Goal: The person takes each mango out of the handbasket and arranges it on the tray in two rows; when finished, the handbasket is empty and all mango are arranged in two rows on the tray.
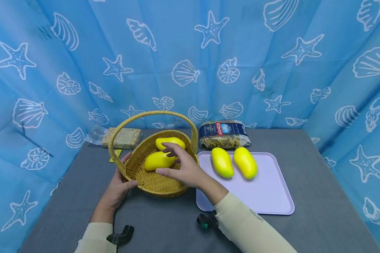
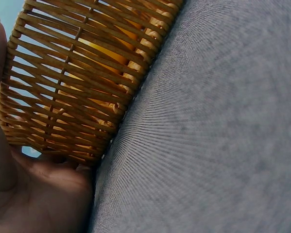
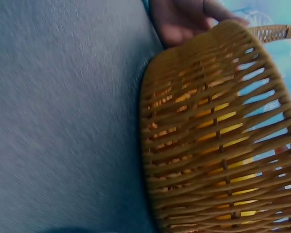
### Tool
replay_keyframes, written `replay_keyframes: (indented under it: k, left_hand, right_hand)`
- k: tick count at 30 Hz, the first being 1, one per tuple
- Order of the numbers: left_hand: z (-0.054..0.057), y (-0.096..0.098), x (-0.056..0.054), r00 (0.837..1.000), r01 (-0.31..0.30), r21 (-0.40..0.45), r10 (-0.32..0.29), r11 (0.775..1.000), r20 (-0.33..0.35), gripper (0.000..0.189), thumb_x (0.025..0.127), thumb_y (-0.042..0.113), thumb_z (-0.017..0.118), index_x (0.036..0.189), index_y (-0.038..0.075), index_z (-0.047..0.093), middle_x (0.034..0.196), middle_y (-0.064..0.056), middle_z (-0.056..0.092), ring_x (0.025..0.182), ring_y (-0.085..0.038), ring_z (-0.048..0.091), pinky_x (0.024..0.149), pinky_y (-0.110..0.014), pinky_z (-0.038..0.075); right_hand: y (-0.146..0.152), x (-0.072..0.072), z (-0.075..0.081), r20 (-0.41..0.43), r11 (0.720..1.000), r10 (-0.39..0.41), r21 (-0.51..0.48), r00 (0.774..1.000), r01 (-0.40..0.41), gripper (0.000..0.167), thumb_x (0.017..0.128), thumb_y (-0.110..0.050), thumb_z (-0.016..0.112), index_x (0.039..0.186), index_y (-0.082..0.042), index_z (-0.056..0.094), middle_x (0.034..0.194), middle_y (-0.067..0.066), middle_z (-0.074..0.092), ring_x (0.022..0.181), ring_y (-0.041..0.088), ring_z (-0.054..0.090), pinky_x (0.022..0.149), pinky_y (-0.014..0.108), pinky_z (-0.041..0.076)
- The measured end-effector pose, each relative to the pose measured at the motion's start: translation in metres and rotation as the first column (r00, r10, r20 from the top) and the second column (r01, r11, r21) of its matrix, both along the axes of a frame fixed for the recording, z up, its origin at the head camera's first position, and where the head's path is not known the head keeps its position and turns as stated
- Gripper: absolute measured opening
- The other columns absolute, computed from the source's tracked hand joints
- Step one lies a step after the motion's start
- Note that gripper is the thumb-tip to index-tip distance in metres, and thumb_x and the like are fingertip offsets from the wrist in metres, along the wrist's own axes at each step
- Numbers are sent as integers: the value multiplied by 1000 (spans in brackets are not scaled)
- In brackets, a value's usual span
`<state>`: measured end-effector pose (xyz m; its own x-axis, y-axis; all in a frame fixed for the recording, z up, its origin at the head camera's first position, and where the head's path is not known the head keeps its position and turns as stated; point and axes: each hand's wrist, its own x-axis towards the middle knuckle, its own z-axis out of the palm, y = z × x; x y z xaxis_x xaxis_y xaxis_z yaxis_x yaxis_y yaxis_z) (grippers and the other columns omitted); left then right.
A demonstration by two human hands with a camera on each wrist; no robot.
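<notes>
A woven wicker basket (image 1: 152, 182) with an arched handle stands left of centre on the table. My left hand (image 1: 116, 189) grips its left side, thumb over the rim; the left wrist view has this hand (image 2: 43, 194) against the weave. Inside lie two yellow mangoes, a rear mango (image 1: 171, 142) and a nearer mango (image 1: 156, 161). Over the basket is my right hand (image 1: 187, 168), fingers and thumb spread apart beside the nearer mango, partly covering it. Whether they touch it is unclear. Through the weave, yellow mango (image 3: 228, 128) shows in the right wrist view.
Right of the basket, a lilac tray (image 1: 272, 196) bears a left mango (image 1: 222, 162) and a right mango (image 1: 245, 163). Behind it lies an Agnesi pasta bag (image 1: 225, 135). A clear bag of grains (image 1: 123, 137) and a small yellow packet (image 1: 115, 155) lie left. A blue curtain (image 1: 190, 45) stands behind.
</notes>
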<state>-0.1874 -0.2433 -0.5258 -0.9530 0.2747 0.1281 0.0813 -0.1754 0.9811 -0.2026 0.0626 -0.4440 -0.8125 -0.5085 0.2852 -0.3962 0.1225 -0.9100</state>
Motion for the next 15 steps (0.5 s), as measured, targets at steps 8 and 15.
replay_keyframes:
  k: [8, 15]
  left_hand:
    - [-1, 0, 0, 1000, -2, 6, 2, 1000, 6, 104, 96, -22, 64, 176, 24, 17, 174, -22, 20, 148, -37, 43, 105, -36, 53]
    - [-1, 0, -1, 1000, 3, 9, -3, 1000, 6, 103, 96, -19, 65, 176, 24, 17, 174, -23, 20, 147, -36, 45, 105, -37, 53]
  right_hand:
    - [-7, -14, -4, -55, 972, -50, 225, 997, 61, 88, 97, -46, 83, 168, -16, 41, 161, 5, 50, 148, 29, 44, 119, 52, 37]
    - [-11, -17, -9, -124, 886, 18, 462, 992, 42, 95, 96, -63, 78, 171, -22, 37, 174, 1, 35, 159, 28, 26, 125, 58, 24]
